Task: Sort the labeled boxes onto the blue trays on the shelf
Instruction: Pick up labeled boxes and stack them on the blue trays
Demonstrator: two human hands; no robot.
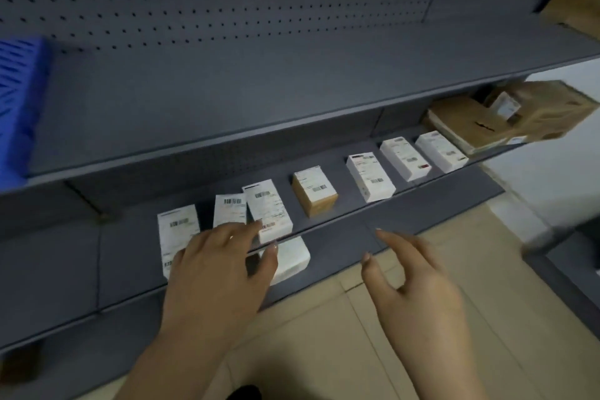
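Head view: left hand [214,273] hides white box [289,258], grip apparently released; right hand [412,283] released.

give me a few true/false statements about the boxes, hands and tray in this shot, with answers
1. The left hand reaches over the white boxes at the left end of the row. True.
2. The right hand grips a box. False: it is open and empty, in front of the shelf edge.
3. The blue tray sits on the shelf above the row of boxes. True.
4. Every box in the row is white. False: the brown box stands mid-row with a white label on top.
5. The blue tray is at the right end of its shelf. False: it is at the far left.
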